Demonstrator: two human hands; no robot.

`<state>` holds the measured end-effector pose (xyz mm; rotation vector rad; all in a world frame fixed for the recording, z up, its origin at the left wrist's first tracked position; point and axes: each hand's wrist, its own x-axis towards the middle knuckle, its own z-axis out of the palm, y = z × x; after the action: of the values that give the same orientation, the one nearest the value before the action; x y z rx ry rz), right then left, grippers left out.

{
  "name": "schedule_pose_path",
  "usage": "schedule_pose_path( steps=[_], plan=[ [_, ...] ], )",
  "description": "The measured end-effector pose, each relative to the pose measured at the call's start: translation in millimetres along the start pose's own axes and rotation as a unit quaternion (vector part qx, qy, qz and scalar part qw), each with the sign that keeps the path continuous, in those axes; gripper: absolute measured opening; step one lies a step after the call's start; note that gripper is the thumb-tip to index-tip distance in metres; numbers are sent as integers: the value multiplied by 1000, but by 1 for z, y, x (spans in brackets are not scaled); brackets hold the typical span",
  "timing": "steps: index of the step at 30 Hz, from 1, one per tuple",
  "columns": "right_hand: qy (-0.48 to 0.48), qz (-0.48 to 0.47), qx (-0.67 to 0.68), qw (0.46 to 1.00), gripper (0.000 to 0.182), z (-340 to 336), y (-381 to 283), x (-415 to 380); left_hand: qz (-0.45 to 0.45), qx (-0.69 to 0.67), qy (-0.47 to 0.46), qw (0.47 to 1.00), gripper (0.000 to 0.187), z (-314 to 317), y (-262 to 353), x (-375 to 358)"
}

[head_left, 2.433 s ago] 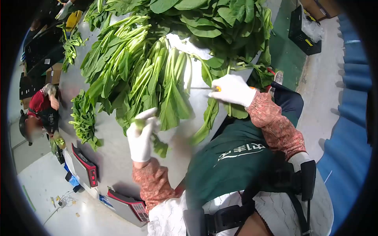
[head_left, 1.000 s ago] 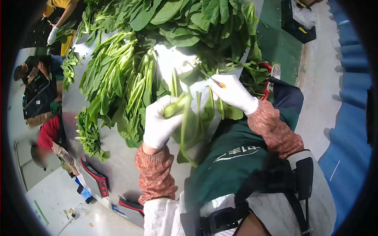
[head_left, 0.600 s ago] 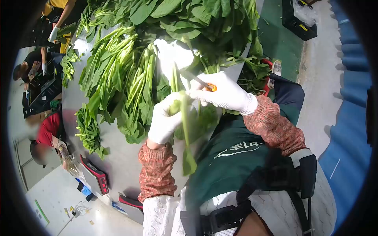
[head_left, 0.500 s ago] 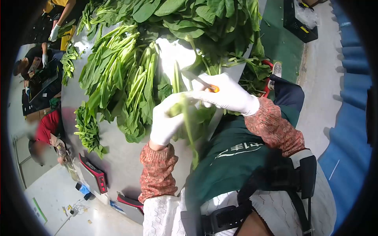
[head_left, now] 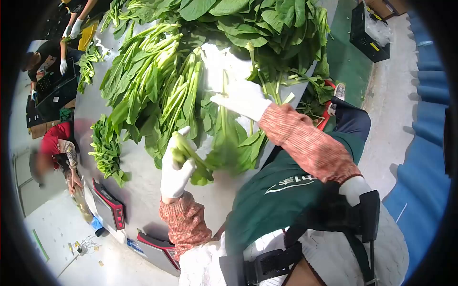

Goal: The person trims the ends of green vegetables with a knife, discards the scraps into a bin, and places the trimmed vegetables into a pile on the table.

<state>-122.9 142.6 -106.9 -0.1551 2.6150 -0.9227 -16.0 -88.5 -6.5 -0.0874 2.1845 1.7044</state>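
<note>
My left hand [head_left: 175, 169], in a white glove, is closed around a leafy green stalk [head_left: 188, 151] above the metal table [head_left: 143, 200]. Farther right, my right hand [head_left: 245, 99], gloved too and washed out by glare, is closed beside an upright stem [head_left: 223, 112]. A thin blade [head_left: 213, 91] shows at its fingers; the handle is hidden. Left of that hand lie bunches of greens [head_left: 186, 90] with pale stems, and a large leafy heap [head_left: 267, 24] is beyond it.
Two red-edged scales [head_left: 109, 205] [head_left: 160, 248] stand at the table's near left edge. Small bunches [head_left: 106, 150] lie on the left. Co-workers' gloved hands [head_left: 76, 28] and a person in red [head_left: 55, 148] are at left. A black crate [head_left: 369, 35] is at upper right.
My hands have moved apart: the left toward the lower left with a stalk, the right up and left toward the stems. The orange part seen in my right hand earlier is now hidden.
</note>
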Motion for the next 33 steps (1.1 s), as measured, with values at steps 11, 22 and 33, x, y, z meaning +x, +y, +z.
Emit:
schedule_pose_path(
  steps=[11,22,33],
  plan=[
    [-82,-79,336,935,33,-13,-6,-54,-51,-156,147,975,17,30,4,27],
    [44,-195,255,946,18,-27,-1,-89,-16,-43,105,993,24,55,16,31],
    [-8,-125,-15,992,15,-55,21,-84,130,213,79,965,26,73,23,24]
  ],
)
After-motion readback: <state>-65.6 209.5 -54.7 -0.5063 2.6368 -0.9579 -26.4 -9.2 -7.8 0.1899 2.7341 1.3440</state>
